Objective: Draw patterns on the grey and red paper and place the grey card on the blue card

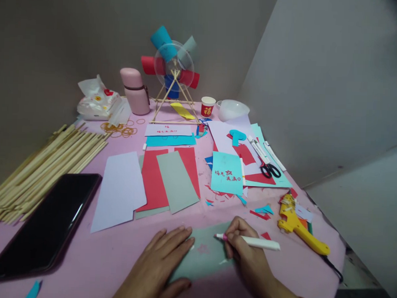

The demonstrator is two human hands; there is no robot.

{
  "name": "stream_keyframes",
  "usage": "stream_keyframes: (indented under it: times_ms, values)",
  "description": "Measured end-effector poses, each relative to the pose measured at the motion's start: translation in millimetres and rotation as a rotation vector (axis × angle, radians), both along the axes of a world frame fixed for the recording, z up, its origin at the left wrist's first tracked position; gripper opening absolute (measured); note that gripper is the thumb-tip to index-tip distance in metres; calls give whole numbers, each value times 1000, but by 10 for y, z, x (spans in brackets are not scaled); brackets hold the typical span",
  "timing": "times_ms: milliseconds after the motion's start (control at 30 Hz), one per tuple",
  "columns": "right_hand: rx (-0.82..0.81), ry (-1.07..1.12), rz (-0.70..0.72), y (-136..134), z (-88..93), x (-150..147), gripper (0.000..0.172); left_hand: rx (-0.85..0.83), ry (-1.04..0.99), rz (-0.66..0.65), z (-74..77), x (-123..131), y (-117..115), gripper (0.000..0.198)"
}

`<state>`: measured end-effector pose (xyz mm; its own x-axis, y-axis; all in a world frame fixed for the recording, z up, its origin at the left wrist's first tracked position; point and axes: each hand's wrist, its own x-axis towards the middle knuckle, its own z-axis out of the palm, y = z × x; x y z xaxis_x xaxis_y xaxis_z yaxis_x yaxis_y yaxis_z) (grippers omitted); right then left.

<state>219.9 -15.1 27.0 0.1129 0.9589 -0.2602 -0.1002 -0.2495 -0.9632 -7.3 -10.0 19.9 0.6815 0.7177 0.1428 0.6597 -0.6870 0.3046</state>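
Observation:
My left hand [164,258] lies flat with fingers stretched out, pressing down the left end of a grey-green paper strip [205,255] at the table's near edge. My right hand [245,250] is closed round a white marker pen [252,241], its pink tip touching the strip. A faint pink mark shows on the strip just left of the tip.
A black tablet [42,228] and a bundle of wooden sticks [43,167] lie left. Red, grey and lilac sheets [158,180] sit mid-table; a blue written card [226,172], scissors [270,169] and yellow glue gun [300,226] right. A paper wheel model [173,67], pink flask [135,91], cup [208,106] stand behind.

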Motion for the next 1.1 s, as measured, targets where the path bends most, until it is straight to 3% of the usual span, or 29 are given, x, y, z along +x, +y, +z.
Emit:
stream_keyframes:
  times_ms: [333, 700, 1100]
  values:
    - [24, -54, 39, -10, -16, 5, 11, -23, -36, 103, 13, -45, -18, 55]
    - [39, -68, 25, -18, 1, -11, 11, 63, 35, 257, 76, -105, -35, 57]
    - [53, -113, 58, -32, 20, -6, 12, 23, -26, 263, 47, -119, -52, 50]
